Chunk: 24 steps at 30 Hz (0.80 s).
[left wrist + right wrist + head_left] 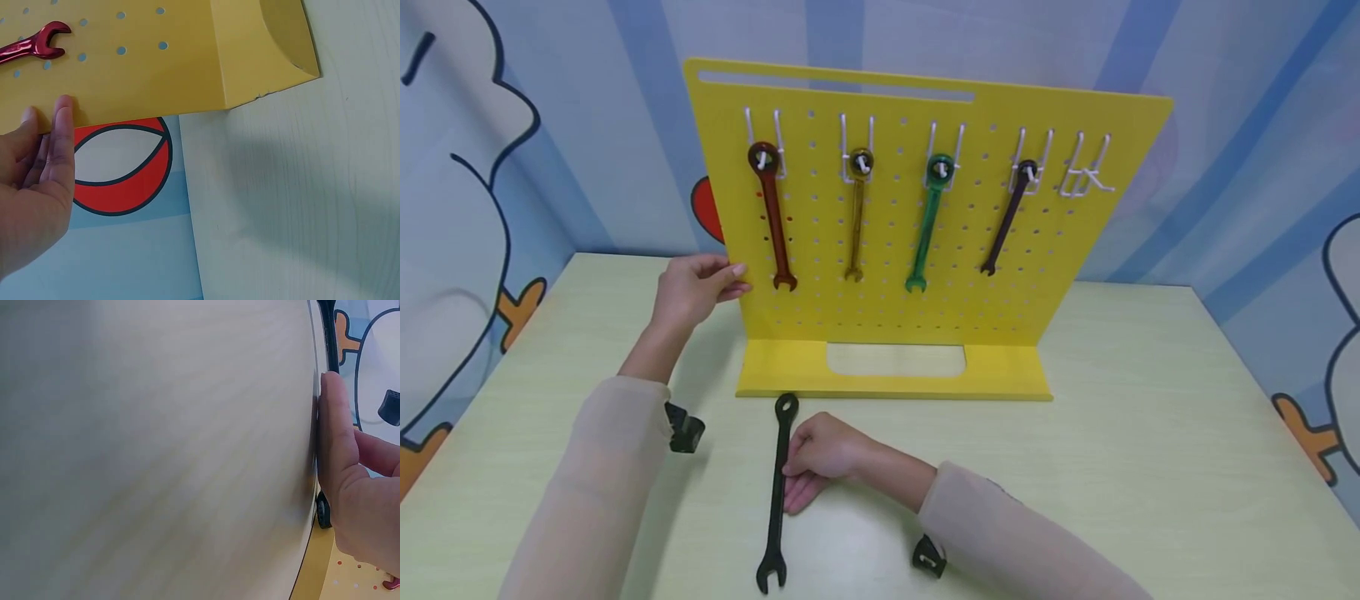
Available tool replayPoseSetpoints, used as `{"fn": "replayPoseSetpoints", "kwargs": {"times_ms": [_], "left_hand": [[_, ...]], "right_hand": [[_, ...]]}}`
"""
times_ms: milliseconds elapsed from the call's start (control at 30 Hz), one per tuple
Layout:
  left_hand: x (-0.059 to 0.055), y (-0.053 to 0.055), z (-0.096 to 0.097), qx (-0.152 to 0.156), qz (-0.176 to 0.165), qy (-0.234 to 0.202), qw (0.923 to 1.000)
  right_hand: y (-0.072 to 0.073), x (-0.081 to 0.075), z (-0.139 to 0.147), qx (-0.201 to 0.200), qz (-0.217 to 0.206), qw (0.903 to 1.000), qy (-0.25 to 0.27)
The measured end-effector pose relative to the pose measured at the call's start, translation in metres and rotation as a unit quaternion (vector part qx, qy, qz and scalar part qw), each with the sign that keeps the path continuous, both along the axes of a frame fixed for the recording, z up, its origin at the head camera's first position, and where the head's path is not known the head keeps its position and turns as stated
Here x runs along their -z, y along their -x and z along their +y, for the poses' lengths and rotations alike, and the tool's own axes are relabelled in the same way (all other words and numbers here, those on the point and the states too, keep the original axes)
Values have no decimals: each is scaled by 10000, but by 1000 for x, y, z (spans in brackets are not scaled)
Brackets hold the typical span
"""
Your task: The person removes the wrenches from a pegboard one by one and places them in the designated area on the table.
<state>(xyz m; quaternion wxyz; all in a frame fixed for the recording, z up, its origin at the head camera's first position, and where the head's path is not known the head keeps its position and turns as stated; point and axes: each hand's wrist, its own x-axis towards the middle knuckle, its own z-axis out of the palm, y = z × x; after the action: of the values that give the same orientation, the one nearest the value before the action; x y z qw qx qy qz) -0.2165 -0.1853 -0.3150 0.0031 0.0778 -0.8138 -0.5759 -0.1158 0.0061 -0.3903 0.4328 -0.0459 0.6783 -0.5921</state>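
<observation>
A black combination wrench (pixel 777 492) lies on the table in front of a yellow pegboard (pixel 880 308), its open jaw toward me. My right hand (pixel 823 458) rests low beside the shaft, thumb and fingertips at its right side. In the right wrist view the fingers (pixel 337 406) look straight, close to the tabletop. At the board's left edge my left hand (pixel 692 287) grips the rim, thumb in front. The left wrist view shows fingers (pixel 61 137) against that edge, near a red wrench's open jaw (pixel 50 40).
Red (pixel 773 217), gold (pixel 856 221), green (pixel 931 221) and dark purple (pixel 1009 218) wrenches hang on white hooks. A bare hook (pixel 1086 175) sits at the far right of the board. The board's base has a cutout. A patterned curtain (pixel 925 33) stands behind the table (pixel 1135 433).
</observation>
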Motion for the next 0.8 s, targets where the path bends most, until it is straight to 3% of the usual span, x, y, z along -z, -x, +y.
{"fn": "replayPoseSetpoints", "kwargs": {"times_ms": [333,800], "left_hand": [[0,0,0,-20,6,64,10000],[-1,-1,-1,27,21,35,10000]], "right_hand": [[1,-2,4,103,-129,9998,121],[7,-9,19,-244,279,9992,122]]}}
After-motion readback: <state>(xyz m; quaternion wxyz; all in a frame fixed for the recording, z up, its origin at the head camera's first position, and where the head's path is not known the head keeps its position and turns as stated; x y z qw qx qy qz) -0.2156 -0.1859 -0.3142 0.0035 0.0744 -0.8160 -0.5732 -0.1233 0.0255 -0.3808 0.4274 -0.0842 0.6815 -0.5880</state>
